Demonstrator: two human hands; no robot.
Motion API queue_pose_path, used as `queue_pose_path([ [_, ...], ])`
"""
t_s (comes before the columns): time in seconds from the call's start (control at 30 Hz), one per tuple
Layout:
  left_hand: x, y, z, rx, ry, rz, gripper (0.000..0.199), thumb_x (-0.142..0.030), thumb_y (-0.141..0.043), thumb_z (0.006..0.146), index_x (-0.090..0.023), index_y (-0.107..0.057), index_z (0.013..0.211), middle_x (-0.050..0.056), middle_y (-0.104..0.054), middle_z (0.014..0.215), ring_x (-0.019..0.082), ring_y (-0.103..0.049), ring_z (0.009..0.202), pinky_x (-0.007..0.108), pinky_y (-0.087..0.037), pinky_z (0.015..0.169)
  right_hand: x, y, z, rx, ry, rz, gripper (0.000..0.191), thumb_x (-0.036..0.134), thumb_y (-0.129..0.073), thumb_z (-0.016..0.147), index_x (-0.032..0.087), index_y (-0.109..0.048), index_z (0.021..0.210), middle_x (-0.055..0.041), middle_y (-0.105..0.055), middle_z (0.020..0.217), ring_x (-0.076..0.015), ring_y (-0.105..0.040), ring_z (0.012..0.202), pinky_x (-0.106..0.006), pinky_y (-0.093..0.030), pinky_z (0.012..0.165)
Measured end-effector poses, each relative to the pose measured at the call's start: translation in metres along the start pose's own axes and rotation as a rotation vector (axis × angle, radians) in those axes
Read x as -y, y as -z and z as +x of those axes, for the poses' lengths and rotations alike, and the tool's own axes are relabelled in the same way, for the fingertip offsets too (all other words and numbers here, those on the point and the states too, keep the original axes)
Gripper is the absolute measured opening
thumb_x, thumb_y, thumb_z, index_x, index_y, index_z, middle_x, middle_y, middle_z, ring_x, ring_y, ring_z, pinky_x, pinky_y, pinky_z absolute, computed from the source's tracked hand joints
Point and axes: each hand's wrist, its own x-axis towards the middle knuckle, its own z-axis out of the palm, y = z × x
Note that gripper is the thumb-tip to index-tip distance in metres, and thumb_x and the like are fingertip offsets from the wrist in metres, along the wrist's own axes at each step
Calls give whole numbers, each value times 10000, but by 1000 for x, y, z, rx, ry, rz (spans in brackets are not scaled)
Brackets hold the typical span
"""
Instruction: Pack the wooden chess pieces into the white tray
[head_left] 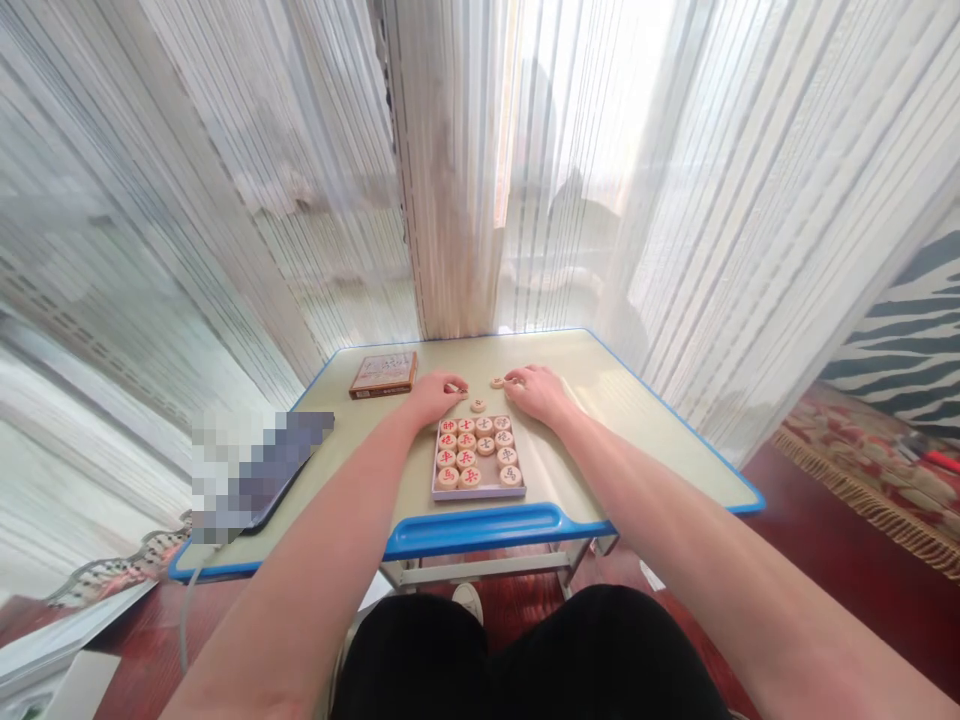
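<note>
My left hand [435,396] is on the table beyond the box, its thumb and fingers closed round a Chinese chess piece [463,391]. Across from it, my right hand [535,390] is bent over the tabletop with its fingertips pinched on another small round piece, mostly hidden. Just left of those fingertips lies a loose piece [496,382]. Another loose piece [478,406] lies face up between the two hands. Nearer me is a shallow open box [487,492] with rows of round wooden pieces, marked in red or dark characters; bare floor shows right of its middle.
A closed brown box lid [384,374] lies at the back left of the blue-edged table [645,440]. At the left edge rests a dark tablet-like device [289,470], partly pixelated, with a white cable [186,620] below. Curtains hang behind the table.
</note>
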Motion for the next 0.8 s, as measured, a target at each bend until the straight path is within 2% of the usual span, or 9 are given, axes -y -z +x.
queue_pose_path([
  [0.17, -2, -2, -2, -1, 51, -107, 274, -315, -653, 653, -169, -688, 882, 49, -644, 800, 172, -567, 751, 281, -458, 729, 1, -2, -2, -14, 29, -21, 434, 339, -294, 903, 183, -539, 1226, -112, -580, 1192, -277, -468, 1088, -373, -337, 913],
  [0.3, 1, -4, 1, -19, 62, -149, 277, -351, -655, 662, -166, -691, 865, 52, -637, 797, 174, -566, 751, 295, -458, 743, 3, -1, -1, 22, 48, -15, 473, 365, -249, 919, 200, -448, 1315, -116, -546, 1244, -290, -454, 1119, -398, -347, 909],
  [0.4, 4, -4, 2, 48, 65, -205, 328, -350, -681, 650, -167, -688, 922, 44, -626, 770, 166, -563, 731, 299, -465, 742, 6, 0, 1, 65, 87, -46, 507, 478, -265, 907, 235, -461, 1306, -117, -434, 1369, -309, -391, 1208, -444, -318, 952],
  [0.47, 5, -3, 2, 66, 76, -234, 319, -315, -681, 657, -171, -686, 942, 40, -623, 763, 158, -560, 718, 298, -470, 733, 8, -1, 4, 78, 188, -72, 490, 467, -306, 898, 249, -466, 1306, -97, -334, 1450, -307, -303, 1290, -458, -268, 1002],
  [0.53, 7, -3, 1, 67, 65, -244, 294, -275, -674, 666, -162, -686, 938, 43, -628, 768, 155, -562, 723, 296, -472, 740, 9, -2, 6, 128, 260, -70, 472, 405, -293, 907, 238, -453, 1319, -94, -421, 1396, -274, -355, 1268, -449, -272, 1009],
  [0.63, 8, -4, 2, 45, 49, -220, 287, -248, -653, 687, -152, -686, 955, 57, -635, 815, 154, -567, 745, 288, -470, 751, 7, -5, 9, 101, 284, -64, 478, 407, -296, 903, 224, -464, 1311, -87, -462, 1368, -267, -397, 1244, -448, -298, 1001],
  [0.7, 9, -4, 4, 19, 27, -180, 282, -244, -639, 697, -144, -693, 955, 78, -632, 933, 150, -564, 766, 281, -464, 762, 4, -6, 11, 86, 294, -42, 479, 426, -302, 899, 224, -489, 1291, -76, -493, 1342, -271, -425, 1221, -448, -322, 990],
  [0.8, 11, -4, 6, 38, -15, -110, 283, -287, -618, 721, -160, -707, 957, 80, -626, 990, 145, -547, 741, 284, -456, 742, -1, -5, 12, 86, 352, -7, 460, 423, -338, 893, 212, -540, 1248, -67, -541, 1296, -267, -462, 1187, -419, -351, 982],
])
